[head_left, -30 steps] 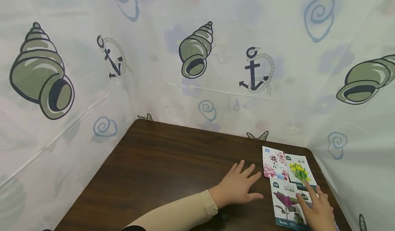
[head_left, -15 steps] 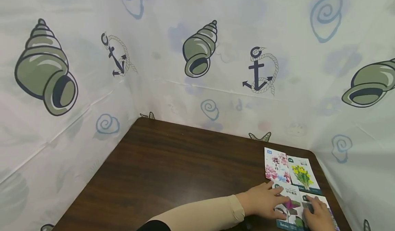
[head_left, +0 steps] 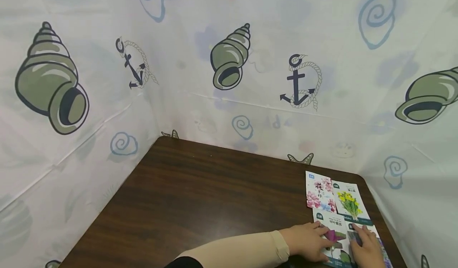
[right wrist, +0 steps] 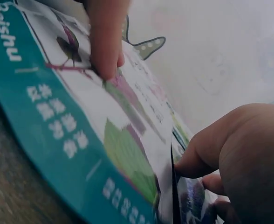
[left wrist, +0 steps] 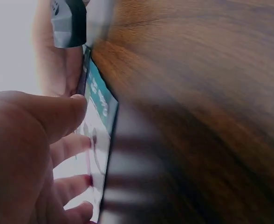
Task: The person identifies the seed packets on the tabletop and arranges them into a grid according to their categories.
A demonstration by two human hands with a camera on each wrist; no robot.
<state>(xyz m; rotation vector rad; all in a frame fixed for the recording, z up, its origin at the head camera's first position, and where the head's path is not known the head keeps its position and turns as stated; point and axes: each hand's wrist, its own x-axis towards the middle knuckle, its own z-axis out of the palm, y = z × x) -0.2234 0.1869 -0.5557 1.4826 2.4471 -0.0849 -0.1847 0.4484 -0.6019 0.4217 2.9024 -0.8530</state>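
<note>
Four flat printed packets lie in two rows at the right of the table. My left hand [head_left: 308, 241] rests on the near-left packet [head_left: 334, 220], which shows a purple-leafed plant. Its fingertips press on the picture, and its thumb lies near the lower edge; in the left wrist view this packet [left wrist: 99, 105] has a teal bottom band. My right hand [head_left: 367, 249] lies on the near-right packet [head_left: 373, 230], covering most of it. In the right wrist view purple flowers on that packet [right wrist: 190, 198] show below the thumb. The two near packets meet along their sides.
Behind them lie a pink-blossom packet [head_left: 318, 190] and a yellow-flower packet [head_left: 350, 200], side by side. The dark wooden table [head_left: 200, 188] stretches left. A printed cloth [head_left: 264, 93] with shells and anchors stands around the back and sides.
My left hand has moved right and down from the bare table onto the purple-leaf packet. My right hand has shifted slightly nearer, uncovering the yellow-flower packet.
</note>
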